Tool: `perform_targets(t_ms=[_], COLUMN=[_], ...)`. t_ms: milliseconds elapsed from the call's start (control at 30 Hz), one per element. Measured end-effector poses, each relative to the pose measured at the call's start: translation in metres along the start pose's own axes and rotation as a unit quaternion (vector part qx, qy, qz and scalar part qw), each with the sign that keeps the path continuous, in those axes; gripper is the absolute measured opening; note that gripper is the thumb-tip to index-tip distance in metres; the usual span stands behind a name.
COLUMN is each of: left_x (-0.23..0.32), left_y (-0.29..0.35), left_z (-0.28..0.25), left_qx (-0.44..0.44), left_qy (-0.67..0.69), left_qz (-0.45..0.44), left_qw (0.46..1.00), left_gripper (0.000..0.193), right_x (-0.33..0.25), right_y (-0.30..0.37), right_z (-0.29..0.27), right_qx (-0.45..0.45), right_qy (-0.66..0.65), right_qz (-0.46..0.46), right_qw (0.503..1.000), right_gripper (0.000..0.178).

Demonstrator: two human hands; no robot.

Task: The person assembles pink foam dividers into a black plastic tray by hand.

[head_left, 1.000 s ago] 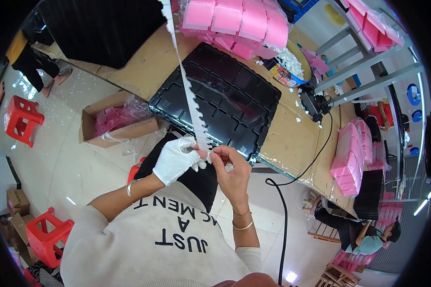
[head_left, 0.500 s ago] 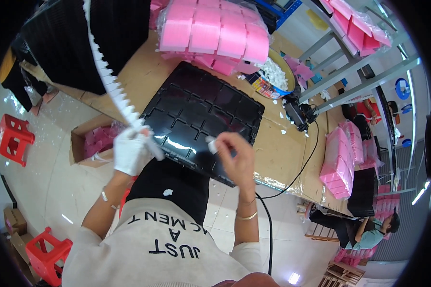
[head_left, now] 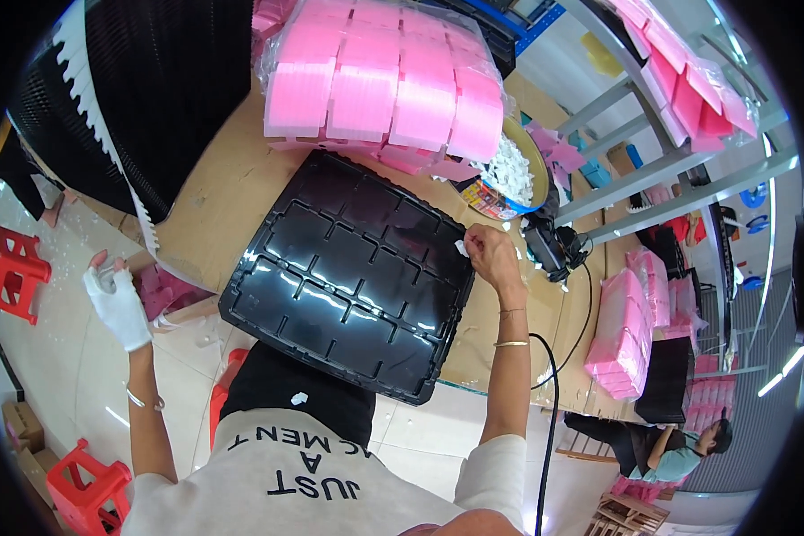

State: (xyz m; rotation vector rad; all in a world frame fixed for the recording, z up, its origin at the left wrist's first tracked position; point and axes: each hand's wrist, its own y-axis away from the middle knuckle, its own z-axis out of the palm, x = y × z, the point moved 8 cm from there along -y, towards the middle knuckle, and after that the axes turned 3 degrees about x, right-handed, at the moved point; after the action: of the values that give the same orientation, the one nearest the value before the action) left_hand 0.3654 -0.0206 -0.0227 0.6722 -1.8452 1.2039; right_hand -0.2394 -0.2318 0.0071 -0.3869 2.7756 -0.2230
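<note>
A black plastic tray [head_left: 348, 277] with raised divider ridges lies tilted across the table's near edge, over my lap. My right hand [head_left: 496, 259], bare and with a bangle at the wrist, is at the tray's right edge, pinching a small white scrap [head_left: 461, 248]. Out to the left, away from the tray, my left hand [head_left: 118, 305] wears a white glove with bare fingertips. Its fingers are loosely curled and apart, with nothing visible in them. A toothed white strip [head_left: 94, 116] hangs down over the black stack, its lower end to the right of that hand.
Bundled pink sheets [head_left: 375, 80] lie behind the tray. A round tub [head_left: 487, 198] of white scraps stands at right, beside a black device [head_left: 549, 250] with a cable. At left are a tall black stack [head_left: 188, 80] and a red stool [head_left: 16, 272]. A person [head_left: 679, 447] sits far right.
My left hand has let go of the white strip and moved left. My right hand has moved right with the white scrap, from over the tray to its edge. The view has shifted slightly.
</note>
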Motion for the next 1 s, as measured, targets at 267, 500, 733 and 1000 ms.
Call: perform_targets(t_ms=[267, 500, 733, 1000], left_x=[0.071, 0.049, 0.064, 0.093], left_y=[0.064, 0.043, 0.048, 0.066], left_z=[0.172, 0.289, 0.285, 0.269], left_qx=[-0.368, -0.407, -0.454, -0.472], left_qy=[0.142, 0.249, 0.179, 0.272], left_qz=[-0.057, -0.095, -0.144, -0.174], left_qw=[0.917, 0.873, 0.861, 0.820], left_gripper=[0.056, 0.081, 0.039, 0.032], right_x=[0.008, -0.008, -0.037, 0.049], right_y=[-0.005, -0.001, 0.032, -0.063], right_z=[0.007, 0.007, -0.018, -0.087], right_qx=[0.039, 0.076, 0.125, 0.431], right_qy=[0.043, 0.067, -0.117, 0.128], right_qz=[-0.021, -0.067, -0.023, -0.047], right_qw=[0.998, 0.993, 0.985, 0.892], right_gripper=[0.005, 0.006, 0.007, 0.023])
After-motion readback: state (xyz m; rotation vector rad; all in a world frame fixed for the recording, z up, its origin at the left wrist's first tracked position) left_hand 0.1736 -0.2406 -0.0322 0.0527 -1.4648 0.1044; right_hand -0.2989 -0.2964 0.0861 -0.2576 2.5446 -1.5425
